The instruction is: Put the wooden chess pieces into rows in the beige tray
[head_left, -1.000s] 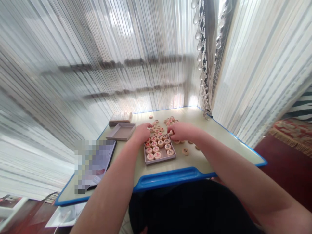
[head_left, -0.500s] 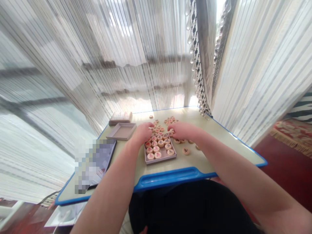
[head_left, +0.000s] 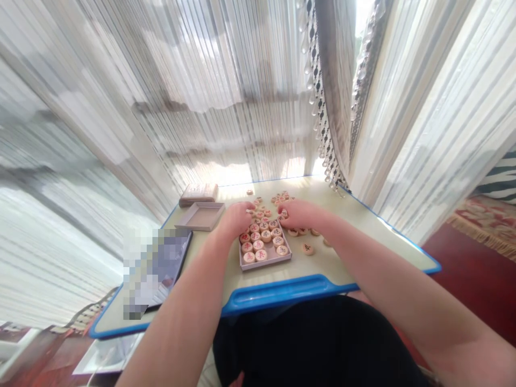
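Left hand (head_left: 239, 216), center of frame: fingers curled, at far left corner of the open box (head_left: 266, 264); discs right at fingertips, can't tell if it grips one. Right hand (head_left: 298, 213), just right of center: thumb and fingers bent in, looks to be pinching a black-marked disc (head_left: 284, 214) by the box's far right corner.

Box sits center, slightly low in frame, nearer the viewer than both hands and between the forearms. Holds round game pieces (head_left: 261, 256), faces up: red characters on left, black on right. Loose pieces (head_left: 266, 213) between the hands, just past box. Cluster (head_left: 284, 198) beyond right hand. Single black-marked piece (head_left: 308, 249) right of box, near right forearm; more partly under that forearm.

Shallow tray (head_left: 201, 216) left of left hand, thick block-like item (head_left: 199, 194) behind it. Tablet (head_left: 167, 269), partly pixelated, lower left. All on blue-edged table (head_left: 363, 231).
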The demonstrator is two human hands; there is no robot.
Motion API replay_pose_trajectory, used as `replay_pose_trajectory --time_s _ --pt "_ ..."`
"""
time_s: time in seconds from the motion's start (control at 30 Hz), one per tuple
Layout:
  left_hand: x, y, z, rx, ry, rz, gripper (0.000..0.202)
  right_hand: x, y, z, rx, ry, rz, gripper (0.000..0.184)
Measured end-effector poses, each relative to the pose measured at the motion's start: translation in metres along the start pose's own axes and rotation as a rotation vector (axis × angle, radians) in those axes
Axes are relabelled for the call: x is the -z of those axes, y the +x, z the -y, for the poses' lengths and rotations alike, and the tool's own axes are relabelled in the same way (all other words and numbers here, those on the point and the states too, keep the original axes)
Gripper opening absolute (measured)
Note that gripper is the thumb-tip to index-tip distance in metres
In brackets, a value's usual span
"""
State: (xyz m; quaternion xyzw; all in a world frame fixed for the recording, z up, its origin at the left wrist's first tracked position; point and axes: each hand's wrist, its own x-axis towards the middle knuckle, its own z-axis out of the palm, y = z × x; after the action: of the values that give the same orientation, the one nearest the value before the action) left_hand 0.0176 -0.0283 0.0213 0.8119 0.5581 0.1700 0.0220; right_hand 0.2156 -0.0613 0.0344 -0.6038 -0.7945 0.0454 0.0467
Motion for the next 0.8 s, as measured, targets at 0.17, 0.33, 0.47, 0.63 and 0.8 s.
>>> replay_pose_trajectory --time_s 0.17,0.33,0.47,0.63,0.8 --pt "-0.001 0.001 0.002 -0.015 0.007 0.004 0.047 -0.003 0.005 -0.003 0.012 0.007 0.027 0.024" --pt "-0.002 0.0 0.002 -0.008 0.025 0.009 0.045 -0.003 0.006 -0.004 -0.035 0.037 -0.016 0.023" --pt "-0.002 0.0 0.001 -0.013 0.049 0.003 0.043 0.004 0.0 -0.003 -0.018 0.095 -0.103 0.027" --pt "-0.005 0.001 0.002 -0.027 0.063 -0.012 0.041 0.014 -0.014 0.012 0.26 0.267 -0.013 0.03" --pt "-0.008 0.0 0.002 -0.035 0.073 -0.022 0.038 0.013 -0.028 0.03 0.426 0.212 0.081 0.029"
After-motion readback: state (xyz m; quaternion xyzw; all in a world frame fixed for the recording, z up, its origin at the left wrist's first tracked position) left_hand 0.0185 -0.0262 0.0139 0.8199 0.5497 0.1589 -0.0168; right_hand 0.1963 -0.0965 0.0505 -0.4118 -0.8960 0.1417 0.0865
